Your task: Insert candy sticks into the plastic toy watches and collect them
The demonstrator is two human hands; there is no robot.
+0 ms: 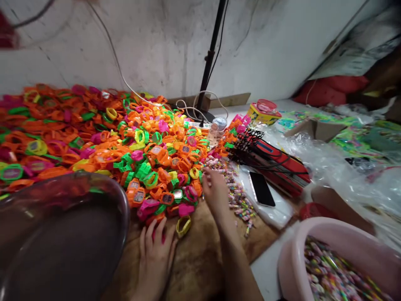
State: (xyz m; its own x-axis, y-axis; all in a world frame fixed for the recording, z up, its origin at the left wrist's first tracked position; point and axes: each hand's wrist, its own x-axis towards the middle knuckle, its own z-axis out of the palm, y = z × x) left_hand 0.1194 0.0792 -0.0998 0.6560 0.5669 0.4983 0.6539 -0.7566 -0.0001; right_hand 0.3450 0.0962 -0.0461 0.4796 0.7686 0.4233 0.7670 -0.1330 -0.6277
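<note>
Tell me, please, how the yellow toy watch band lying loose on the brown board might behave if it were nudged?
The yellow band looks like a thin open plastic loop, so it is probably light and would slide easily. Lying flat by the left hand, it seems unlikely to roll. It may flex when pinched.

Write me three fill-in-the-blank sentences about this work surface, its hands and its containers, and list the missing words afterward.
1. The left hand lies flat, fingers over a ____ piece at the near edge of the toy watch pile.
2. The right hand reaches between the pile and a strip of small wrapped ____.
3. The black phone lies screen-up beside a red-and-black ____.

Missing words: pink; candies; box
</note>
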